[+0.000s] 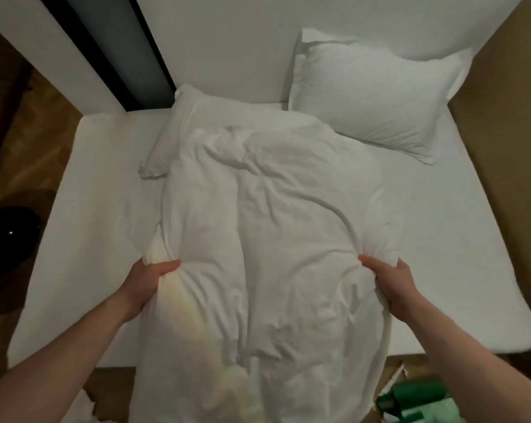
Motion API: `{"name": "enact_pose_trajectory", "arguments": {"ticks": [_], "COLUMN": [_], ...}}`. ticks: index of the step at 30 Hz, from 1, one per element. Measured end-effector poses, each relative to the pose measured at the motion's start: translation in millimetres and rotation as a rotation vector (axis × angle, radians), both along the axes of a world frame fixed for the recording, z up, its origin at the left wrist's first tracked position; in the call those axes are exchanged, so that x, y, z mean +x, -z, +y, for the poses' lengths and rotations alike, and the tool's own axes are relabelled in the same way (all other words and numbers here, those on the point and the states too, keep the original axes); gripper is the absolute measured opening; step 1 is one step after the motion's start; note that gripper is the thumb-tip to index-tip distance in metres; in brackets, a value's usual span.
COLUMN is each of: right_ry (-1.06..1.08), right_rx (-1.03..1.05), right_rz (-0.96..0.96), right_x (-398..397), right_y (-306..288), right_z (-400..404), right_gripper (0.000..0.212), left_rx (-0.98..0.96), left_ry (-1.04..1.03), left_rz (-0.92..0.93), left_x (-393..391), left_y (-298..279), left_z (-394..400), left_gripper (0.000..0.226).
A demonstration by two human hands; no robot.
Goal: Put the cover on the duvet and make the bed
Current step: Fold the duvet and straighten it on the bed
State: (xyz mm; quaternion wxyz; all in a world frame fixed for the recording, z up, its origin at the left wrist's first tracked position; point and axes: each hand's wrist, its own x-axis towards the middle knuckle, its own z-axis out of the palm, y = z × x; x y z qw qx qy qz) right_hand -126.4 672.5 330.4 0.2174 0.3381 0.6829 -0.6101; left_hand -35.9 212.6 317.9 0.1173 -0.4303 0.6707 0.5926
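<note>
The white duvet (pixel 267 239) lies crumpled down the middle of the bed (pixel 87 239), its near end hanging over the bed's foot. The left hand (pixel 149 282) and right hand (pixel 389 279) each clutch a bunched fistful of it. A pillow (pixel 377 96) leans at the bed's head.

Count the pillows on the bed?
2. One pillow leans against the wall at the head, on the right. The other pillow lies left of it, partly under the bunched duvet. More could be hidden beneath the duvet.
</note>
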Motion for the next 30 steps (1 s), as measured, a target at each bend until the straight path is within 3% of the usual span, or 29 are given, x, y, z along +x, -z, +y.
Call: {"name": "enact_pose_trajectory", "arguments": {"ticks": [2, 5, 12, 21, 30], "right_ry": [0.016, 0.036, 0.098, 0.189, 0.215], "right_rx": [0.018, 0.053, 0.121, 0.117, 0.099], "right_rz": [0.012, 0.041, 0.087, 0.091, 0.056], "right_x": [0, -3, -1, 14, -8], "right_y": [-22, -50, -94, -110, -94], "right_z": [28, 64, 123, 168, 244], "right_gripper": [0.039, 0.037, 0.042, 0.046, 0.067], "left_rx": [0.031, 0.071, 0.152, 0.166, 0.109], "left_ry": [0.019, 0.022, 0.079, 0.125, 0.161], "left_rz": [0.017, 0.057, 0.078, 0.087, 0.052], "left_x": [-5, -17, -46, -64, -93], "left_y": [-10, -21, -33, -56, -59], "left_z": [29, 72, 135, 180, 257], "left_gripper": [0.064, 0.049, 0.054, 0.041, 0.040]}}
